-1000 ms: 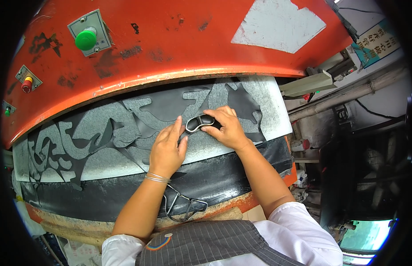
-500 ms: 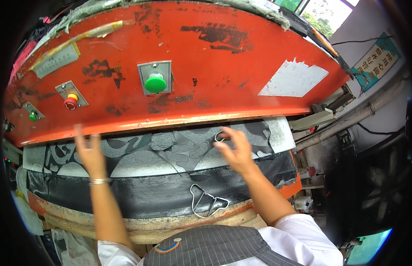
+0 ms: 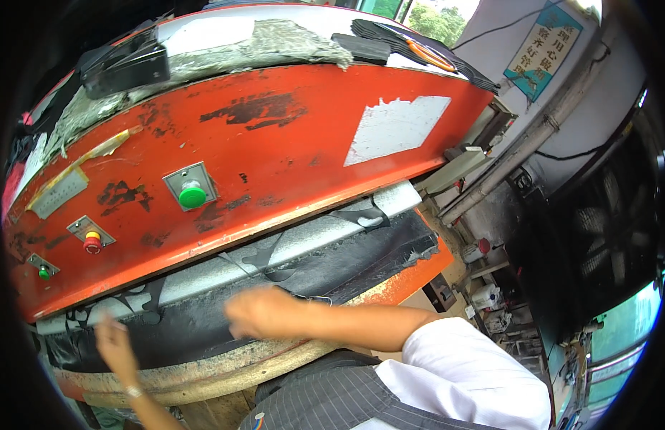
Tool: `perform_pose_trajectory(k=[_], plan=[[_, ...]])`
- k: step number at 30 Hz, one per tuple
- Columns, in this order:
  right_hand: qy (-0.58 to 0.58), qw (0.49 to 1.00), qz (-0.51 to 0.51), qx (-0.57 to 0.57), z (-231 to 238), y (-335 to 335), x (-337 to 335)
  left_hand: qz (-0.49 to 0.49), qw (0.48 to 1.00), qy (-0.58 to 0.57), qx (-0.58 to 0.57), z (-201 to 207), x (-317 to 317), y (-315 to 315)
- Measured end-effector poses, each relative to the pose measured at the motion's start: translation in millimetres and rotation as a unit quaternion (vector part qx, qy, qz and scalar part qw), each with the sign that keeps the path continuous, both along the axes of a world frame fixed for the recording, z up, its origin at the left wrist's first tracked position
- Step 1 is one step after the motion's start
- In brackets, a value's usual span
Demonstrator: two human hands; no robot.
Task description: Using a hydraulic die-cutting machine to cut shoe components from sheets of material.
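My right hand [image 3: 264,313] is over the black front strip [image 3: 203,326] of the press bed, its fingers curled in and partly blurred. Whatever they may hold is hidden. Behind that wrist, part of a thin metal cutting die [image 3: 316,299] shows on the black strip. My left hand [image 3: 115,345] is smeared by motion near the bed's left end, close to cut black sheet scraps [image 3: 142,297]. More scraps lie on the pale cutting board [image 3: 311,235], which runs partly beneath the red press beam [image 3: 289,150].
On the beam are a large green button [image 3: 193,195], a red stop button [image 3: 92,244] and a small green button [image 3: 44,272]. Stacked black sheets [image 3: 418,50] and a black box [image 3: 124,68] rest on top. A large dark fan [image 3: 604,229] stands at right.
Both hands have drawn back toward me from the cut sheet. My right hand has gone left and its fingers have curled in. The view has swung right, and the beam now covers more of the board.
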State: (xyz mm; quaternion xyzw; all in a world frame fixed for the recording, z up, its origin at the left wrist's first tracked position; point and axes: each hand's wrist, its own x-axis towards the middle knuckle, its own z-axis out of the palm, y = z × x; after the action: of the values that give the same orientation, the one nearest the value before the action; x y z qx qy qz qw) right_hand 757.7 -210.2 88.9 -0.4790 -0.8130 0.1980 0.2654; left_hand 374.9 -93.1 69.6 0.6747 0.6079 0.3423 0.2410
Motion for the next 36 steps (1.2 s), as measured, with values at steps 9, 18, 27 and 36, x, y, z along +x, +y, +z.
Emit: perform_pose_trajectory(k=[9,18,27,36], plan=[[-0.102,0.993,-0.005,0.058,-79,-107,-22,-0.239,0.968,0.071,-0.015,-29,181,-188],[-0.110,0.986,0.071,-0.098,-30,-76,33,-0.259,0.964,0.060,-0.026,-43,192,-168],[-0.088,0.962,-0.239,0.099,-100,56,211,-0.360,0.915,0.097,-0.153,-18,273,-101],[0.357,0.908,-0.175,-0.129,-94,-48,167,-0.321,0.870,-0.311,-0.211,-65,368,-97]])
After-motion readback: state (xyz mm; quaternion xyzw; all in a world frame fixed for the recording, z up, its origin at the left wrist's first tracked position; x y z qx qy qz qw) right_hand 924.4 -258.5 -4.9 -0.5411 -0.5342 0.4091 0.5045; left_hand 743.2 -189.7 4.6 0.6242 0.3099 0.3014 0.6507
